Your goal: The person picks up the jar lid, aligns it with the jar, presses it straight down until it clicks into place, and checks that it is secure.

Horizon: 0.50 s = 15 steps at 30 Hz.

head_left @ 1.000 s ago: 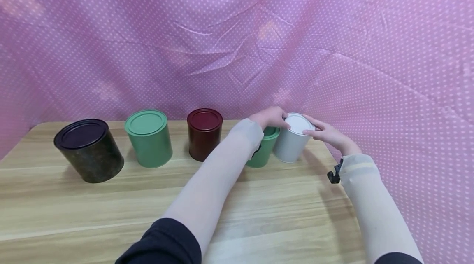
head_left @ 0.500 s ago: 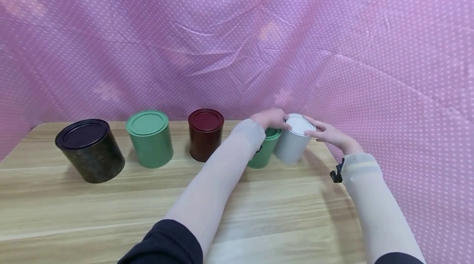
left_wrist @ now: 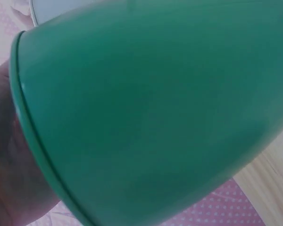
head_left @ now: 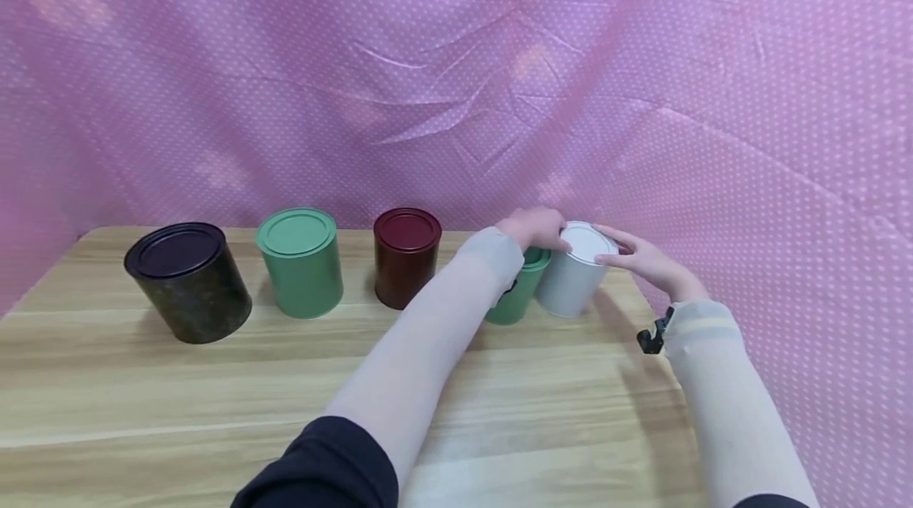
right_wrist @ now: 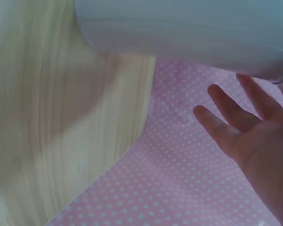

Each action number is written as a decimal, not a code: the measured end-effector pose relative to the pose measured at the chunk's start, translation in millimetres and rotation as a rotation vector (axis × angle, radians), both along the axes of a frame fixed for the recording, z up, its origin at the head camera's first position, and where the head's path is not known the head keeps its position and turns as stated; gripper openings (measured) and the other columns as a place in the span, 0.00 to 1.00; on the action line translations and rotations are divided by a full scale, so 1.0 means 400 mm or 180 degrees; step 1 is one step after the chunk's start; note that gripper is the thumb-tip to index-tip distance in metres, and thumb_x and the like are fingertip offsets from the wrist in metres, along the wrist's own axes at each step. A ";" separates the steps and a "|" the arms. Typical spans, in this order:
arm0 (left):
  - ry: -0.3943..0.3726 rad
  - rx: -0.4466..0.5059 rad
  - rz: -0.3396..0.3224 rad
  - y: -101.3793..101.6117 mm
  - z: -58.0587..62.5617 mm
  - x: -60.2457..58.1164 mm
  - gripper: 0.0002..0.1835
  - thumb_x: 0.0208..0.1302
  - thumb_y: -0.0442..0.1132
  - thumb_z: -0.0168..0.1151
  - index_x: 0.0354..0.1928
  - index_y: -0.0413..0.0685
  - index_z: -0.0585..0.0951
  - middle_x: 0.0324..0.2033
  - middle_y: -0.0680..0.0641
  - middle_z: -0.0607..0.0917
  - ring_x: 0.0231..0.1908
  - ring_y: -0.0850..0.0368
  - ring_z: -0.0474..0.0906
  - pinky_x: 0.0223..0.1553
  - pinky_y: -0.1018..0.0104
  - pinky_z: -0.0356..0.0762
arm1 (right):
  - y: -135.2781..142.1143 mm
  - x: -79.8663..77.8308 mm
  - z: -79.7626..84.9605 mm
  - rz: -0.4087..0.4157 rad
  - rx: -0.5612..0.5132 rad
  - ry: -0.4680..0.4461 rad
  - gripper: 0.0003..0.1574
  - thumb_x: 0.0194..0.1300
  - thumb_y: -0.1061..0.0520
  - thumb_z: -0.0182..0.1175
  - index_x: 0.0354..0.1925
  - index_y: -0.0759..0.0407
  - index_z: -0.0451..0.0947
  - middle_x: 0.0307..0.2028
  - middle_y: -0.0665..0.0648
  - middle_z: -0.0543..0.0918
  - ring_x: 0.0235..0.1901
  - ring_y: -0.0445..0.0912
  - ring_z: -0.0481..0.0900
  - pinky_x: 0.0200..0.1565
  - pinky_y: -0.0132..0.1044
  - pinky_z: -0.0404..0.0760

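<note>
A white lidded can [head_left: 572, 284] stands upright at the table's back right. My left hand [head_left: 536, 227] reaches over a green can [head_left: 517, 299] and holds the left side of the white lid's rim. On the opposite side, my right hand [head_left: 655, 264] holds the rim, thumb at the front and a finger behind. In the left wrist view the green can [left_wrist: 146, 108] fills most of the picture and hides much of the hand. The right wrist view shows the white can's side [right_wrist: 179, 37] and several spread fingers [right_wrist: 221, 127], some off the can.
Farther left stand a dark red can [head_left: 406, 274], another green can [head_left: 303, 282] and a wide black can [head_left: 203, 298], all lidded. A pink dotted cloth [head_left: 357, 80] hangs behind and to the right of the wooden table [head_left: 178, 413].
The view has shifted slightly, so everything sits a little farther right in the picture. Both hands stay at the white can's rim, and the cans stand in the same places.
</note>
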<state>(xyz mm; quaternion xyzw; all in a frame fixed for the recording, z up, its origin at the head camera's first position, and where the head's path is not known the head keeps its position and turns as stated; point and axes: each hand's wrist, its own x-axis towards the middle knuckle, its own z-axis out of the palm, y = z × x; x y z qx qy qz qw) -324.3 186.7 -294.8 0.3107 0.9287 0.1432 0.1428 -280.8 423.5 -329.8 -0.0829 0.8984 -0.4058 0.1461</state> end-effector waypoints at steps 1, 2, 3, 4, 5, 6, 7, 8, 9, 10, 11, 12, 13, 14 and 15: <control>0.0026 0.0003 0.0040 0.001 0.001 0.000 0.20 0.69 0.54 0.56 0.56 0.54 0.79 0.48 0.55 0.83 0.47 0.60 0.76 0.63 0.54 0.66 | -0.002 0.000 0.002 -0.0043 -0.0080 0.0020 0.46 0.69 0.44 0.57 0.76 0.49 0.49 0.75 0.64 0.53 0.72 0.66 0.53 0.68 0.68 0.49; 0.0045 0.0034 0.0106 0.002 0.002 -0.001 0.21 0.68 0.54 0.57 0.58 0.55 0.78 0.50 0.56 0.83 0.50 0.60 0.76 0.64 0.53 0.65 | -0.004 0.001 0.005 -0.0089 -0.0144 0.0049 0.45 0.69 0.45 0.57 0.76 0.50 0.50 0.74 0.63 0.54 0.72 0.65 0.52 0.68 0.67 0.49; 0.0055 0.0074 0.0173 0.001 0.002 -0.002 0.22 0.69 0.54 0.57 0.60 0.57 0.77 0.53 0.57 0.82 0.52 0.61 0.76 0.66 0.54 0.64 | -0.008 0.001 0.008 -0.0117 -0.0220 0.0099 0.45 0.69 0.45 0.57 0.76 0.52 0.50 0.74 0.63 0.54 0.72 0.64 0.53 0.69 0.66 0.49; 0.0064 0.0119 0.0243 -0.001 0.003 -0.003 0.23 0.69 0.54 0.56 0.62 0.58 0.76 0.55 0.57 0.81 0.55 0.61 0.75 0.66 0.55 0.64 | -0.011 0.002 0.012 -0.0143 -0.0301 0.0151 0.44 0.70 0.45 0.56 0.75 0.53 0.50 0.74 0.63 0.55 0.72 0.63 0.53 0.70 0.65 0.49; 0.0076 0.0175 0.0303 -0.003 0.006 -0.004 0.24 0.69 0.54 0.56 0.64 0.59 0.74 0.58 0.58 0.80 0.58 0.61 0.74 0.66 0.56 0.64 | -0.014 0.004 0.018 -0.0186 -0.0360 0.0204 0.43 0.70 0.45 0.56 0.75 0.54 0.51 0.74 0.63 0.55 0.72 0.62 0.53 0.70 0.64 0.49; 0.0095 0.0235 0.0356 -0.005 0.008 -0.005 0.25 0.69 0.55 0.55 0.66 0.60 0.72 0.61 0.58 0.78 0.60 0.61 0.73 0.66 0.57 0.65 | -0.017 0.008 0.024 -0.0227 -0.0401 0.0241 0.43 0.71 0.44 0.55 0.75 0.54 0.50 0.74 0.62 0.55 0.73 0.62 0.52 0.70 0.64 0.48; 0.0111 0.0292 0.0396 -0.009 0.012 -0.006 0.26 0.70 0.55 0.55 0.67 0.61 0.71 0.62 0.58 0.77 0.62 0.60 0.72 0.65 0.58 0.67 | -0.021 0.011 0.031 -0.0258 -0.0430 0.0273 0.43 0.71 0.44 0.55 0.75 0.54 0.51 0.74 0.62 0.56 0.73 0.61 0.53 0.71 0.63 0.48; 0.0116 0.0357 0.0434 -0.014 0.016 -0.006 0.27 0.70 0.56 0.54 0.68 0.62 0.69 0.64 0.58 0.75 0.64 0.60 0.70 0.65 0.59 0.67 | -0.024 0.014 0.037 -0.0275 -0.0439 0.0297 0.43 0.71 0.44 0.54 0.75 0.54 0.50 0.74 0.62 0.56 0.73 0.61 0.53 0.71 0.63 0.48; 0.0126 0.0407 0.0458 -0.020 0.021 -0.006 0.27 0.70 0.56 0.54 0.68 0.62 0.69 0.65 0.58 0.74 0.64 0.60 0.70 0.65 0.59 0.68 | -0.028 0.018 0.044 -0.0272 -0.0445 0.0323 0.43 0.71 0.44 0.54 0.75 0.54 0.50 0.74 0.63 0.56 0.73 0.61 0.53 0.71 0.63 0.48; 0.0135 0.0464 0.0486 -0.026 0.027 -0.004 0.27 0.70 0.56 0.54 0.69 0.62 0.69 0.65 0.58 0.74 0.64 0.60 0.70 0.64 0.59 0.69 | -0.030 0.020 0.049 -0.0274 -0.0434 0.0336 0.43 0.71 0.44 0.54 0.75 0.54 0.50 0.74 0.63 0.56 0.72 0.61 0.53 0.71 0.63 0.48; 0.0148 0.0505 0.0491 -0.033 0.033 -0.002 0.27 0.70 0.56 0.54 0.69 0.62 0.68 0.65 0.58 0.74 0.64 0.60 0.70 0.64 0.59 0.69 | -0.033 0.024 0.054 -0.0273 -0.0419 0.0346 0.42 0.72 0.45 0.54 0.75 0.54 0.50 0.74 0.63 0.56 0.72 0.61 0.53 0.71 0.63 0.48; 0.0157 0.0543 0.0494 -0.041 0.040 0.002 0.28 0.69 0.56 0.54 0.69 0.62 0.68 0.66 0.58 0.73 0.64 0.59 0.70 0.64 0.58 0.69 | -0.036 0.027 0.059 -0.0262 -0.0401 0.0363 0.42 0.72 0.45 0.54 0.75 0.54 0.50 0.74 0.64 0.56 0.72 0.61 0.53 0.71 0.63 0.49; 0.0171 0.0568 0.0488 -0.048 0.047 0.005 0.28 0.69 0.57 0.54 0.69 0.62 0.68 0.66 0.57 0.73 0.65 0.59 0.70 0.65 0.58 0.69 | -0.038 0.030 0.063 -0.0252 -0.0384 0.0383 0.42 0.72 0.46 0.54 0.75 0.55 0.50 0.73 0.64 0.56 0.72 0.62 0.54 0.71 0.63 0.49; 0.0179 0.0584 0.0483 -0.056 0.054 0.009 0.28 0.69 0.57 0.54 0.69 0.62 0.68 0.66 0.57 0.73 0.65 0.59 0.69 0.64 0.57 0.69 | -0.040 0.032 0.067 -0.0233 -0.0383 0.0403 0.42 0.72 0.46 0.54 0.75 0.55 0.50 0.73 0.65 0.56 0.72 0.62 0.54 0.71 0.63 0.50; 0.0186 0.0592 0.0487 -0.064 0.060 0.014 0.28 0.69 0.57 0.54 0.69 0.62 0.68 0.67 0.57 0.72 0.66 0.58 0.69 0.65 0.56 0.69 | -0.041 0.036 0.070 -0.0221 -0.0376 0.0427 0.42 0.72 0.47 0.54 0.75 0.56 0.50 0.73 0.65 0.56 0.72 0.62 0.54 0.70 0.63 0.50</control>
